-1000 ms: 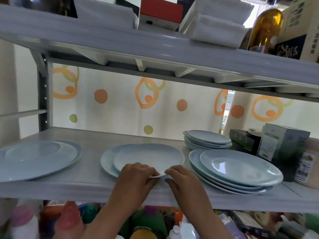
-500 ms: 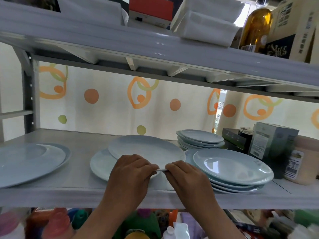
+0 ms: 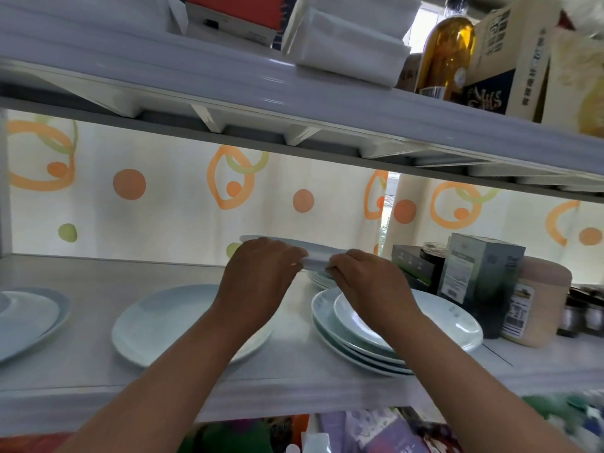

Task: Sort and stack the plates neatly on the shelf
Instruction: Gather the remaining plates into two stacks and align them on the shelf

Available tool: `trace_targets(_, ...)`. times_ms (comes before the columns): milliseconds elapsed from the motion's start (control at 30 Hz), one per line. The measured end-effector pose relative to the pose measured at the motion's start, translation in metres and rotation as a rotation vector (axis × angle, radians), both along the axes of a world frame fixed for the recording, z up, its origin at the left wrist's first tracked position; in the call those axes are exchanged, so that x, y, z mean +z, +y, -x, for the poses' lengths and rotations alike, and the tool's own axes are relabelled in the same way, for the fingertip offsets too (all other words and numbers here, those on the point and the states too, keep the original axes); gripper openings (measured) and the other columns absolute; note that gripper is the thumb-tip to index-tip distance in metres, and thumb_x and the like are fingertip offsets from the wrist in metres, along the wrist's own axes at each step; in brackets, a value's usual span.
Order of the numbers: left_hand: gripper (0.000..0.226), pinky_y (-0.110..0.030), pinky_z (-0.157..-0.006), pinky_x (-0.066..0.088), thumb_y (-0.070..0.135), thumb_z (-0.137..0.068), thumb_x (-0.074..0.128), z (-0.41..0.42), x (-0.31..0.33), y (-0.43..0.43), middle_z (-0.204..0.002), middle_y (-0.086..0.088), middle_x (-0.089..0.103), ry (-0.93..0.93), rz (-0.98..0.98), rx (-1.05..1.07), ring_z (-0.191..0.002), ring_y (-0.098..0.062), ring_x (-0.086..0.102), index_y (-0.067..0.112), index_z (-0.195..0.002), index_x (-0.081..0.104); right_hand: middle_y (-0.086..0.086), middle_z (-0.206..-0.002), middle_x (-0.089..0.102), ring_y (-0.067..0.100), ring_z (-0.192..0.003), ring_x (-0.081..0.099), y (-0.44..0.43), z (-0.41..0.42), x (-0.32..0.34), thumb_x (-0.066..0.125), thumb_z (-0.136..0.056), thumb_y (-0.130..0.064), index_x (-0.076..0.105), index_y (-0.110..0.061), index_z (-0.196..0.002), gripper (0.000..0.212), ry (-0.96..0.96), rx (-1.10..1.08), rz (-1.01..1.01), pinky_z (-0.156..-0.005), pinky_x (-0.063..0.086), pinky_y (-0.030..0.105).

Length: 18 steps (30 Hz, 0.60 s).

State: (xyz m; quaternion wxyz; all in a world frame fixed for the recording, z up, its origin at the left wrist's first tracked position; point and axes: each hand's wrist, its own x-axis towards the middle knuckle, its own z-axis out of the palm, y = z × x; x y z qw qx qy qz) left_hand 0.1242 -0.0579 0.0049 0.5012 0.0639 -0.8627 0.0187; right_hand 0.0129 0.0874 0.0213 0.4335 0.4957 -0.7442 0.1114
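A pale blue plate (image 3: 318, 253) hangs in the air above the shelf (image 3: 98, 273), seen nearly edge-on. My left hand (image 3: 261, 273) and my right hand (image 3: 362, 276) both pinch its near rim. Below my left arm one plate (image 3: 163, 318) lies flat on the shelf. Under my right hand stands a stack of several plates (image 3: 359, 348). Behind it a smaller stack (image 3: 318, 279) is mostly hidden by my hands. At the far left lie two more plates (image 3: 29, 318).
Boxes (image 3: 480, 266), a dark jar (image 3: 431, 256) and a tan container (image 3: 532, 305) crowd the shelf's right end. The upper shelf (image 3: 294, 93) hangs close above, bearing a bottle (image 3: 447, 50) and cartons. Bottles and packets fill the level below.
Both hands have lifted the top plate off the middle pair and carried it up and to the right, over the right-hand stacks. One plate stays in the middle.
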Motion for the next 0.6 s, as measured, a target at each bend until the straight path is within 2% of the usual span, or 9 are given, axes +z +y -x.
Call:
trace_targets(67, 0.023, -0.035, -0.078, 0.054, 0.021, -0.08, 0.066, 0.016, 0.006, -0.007, -0.096, 0.0, 0.075, -0.023, -0.028, 0.008, -0.088, -0.025, 0.069, 0.02, -0.102, 0.073, 0.003, -0.076, 0.066, 0.021, -0.064, 0.063, -0.006, 0.018, 0.009, 0.068, -0.084, -0.013, 0.068, -0.016, -0.086, 0.004, -0.044, -0.05, -0.09, -0.054, 0.031, 0.022)
trace_targets(133, 0.033, -0.034, -0.088, 0.049, 0.026, -0.086, 0.063, 0.025, 0.009, -0.017, -0.118, 0.003, 0.068, -0.095, -0.076, 0.032, -0.108, -0.023, 0.063, 0.024, -0.119, 0.065, 0.004, -0.089, 0.067, 0.021, -0.077, 0.065, -0.015, 0.038, 0.012, 0.057, -0.092, -0.014, 0.068, -0.014, -0.098, 0.012, -0.073, -0.081, -0.124, -0.06, 0.036, 0.023)
trace_targets(200, 0.041, -0.031, -0.095, 0.044, 0.034, -0.091, 0.056, 0.035, 0.009, -0.031, -0.133, 0.006, 0.058, -0.199, -0.125, 0.065, -0.122, -0.019, 0.053, 0.028, -0.132, 0.053, 0.003, -0.092, 0.068, 0.018, -0.079, 0.066, -0.024, 0.057, 0.012, 0.056, -0.093, -0.015, 0.067, -0.013, -0.102, 0.014, -0.069, -0.125, -0.145, -0.064, 0.037, 0.02)
trace_targets(267, 0.045, -0.034, -0.096, 0.045, 0.036, -0.092, 0.052, 0.044, 0.01, -0.039, -0.136, 0.004, 0.056, -0.305, -0.159, 0.086, -0.123, -0.02, 0.052, 0.03, -0.136, 0.047, 0.003, -0.093, 0.067, 0.018, -0.082, 0.067, -0.032, 0.072, 0.01, 0.055, -0.094, -0.014, 0.066, -0.011, -0.104, 0.015, -0.057, -0.167, -0.173, -0.065, 0.037, 0.02)
trace_targets(333, 0.048, -0.036, -0.097, 0.047, 0.036, -0.091, 0.053, 0.052, 0.009, -0.045, -0.136, 0.0, 0.056, -0.384, -0.188, 0.097, -0.123, -0.022, 0.053, 0.03, -0.138, 0.044, 0.006, -0.097, 0.067, 0.02, -0.086, 0.067, -0.039, 0.081, 0.008, 0.052, -0.094, -0.011, 0.063, -0.008, -0.107, 0.017, -0.062, -0.205, -0.228, -0.067, 0.043, 0.022)
trace_targets(433, 0.052, -0.037, -0.1, 0.045, 0.038, -0.09, 0.053, 0.065, 0.008, -0.052, -0.138, -0.002, 0.054, -0.505, -0.204, 0.129, -0.125, -0.022, 0.05, 0.032, -0.14, 0.04, 0.009, -0.104, 0.066, 0.023, -0.094, 0.067, -0.046, 0.09, 0.007, 0.048, -0.093, -0.001, 0.061, -0.004, -0.109, 0.02, -0.075, -0.261, -0.32, -0.079, 0.05, 0.027)
trace_targets(600, 0.053, -0.036, -0.103, 0.042, 0.041, -0.091, 0.05, 0.083, 0.006, -0.057, -0.142, -0.001, 0.049, -0.563, -0.202, 0.099, -0.129, -0.02, 0.047, 0.033, -0.141, 0.038, 0.011, -0.112, 0.064, 0.024, -0.104, 0.064, -0.05, 0.106, 0.003, 0.047, -0.092, 0.005, 0.059, -0.002, -0.112, 0.025, -0.16, -0.374, -0.382, -0.088, 0.049, 0.029)
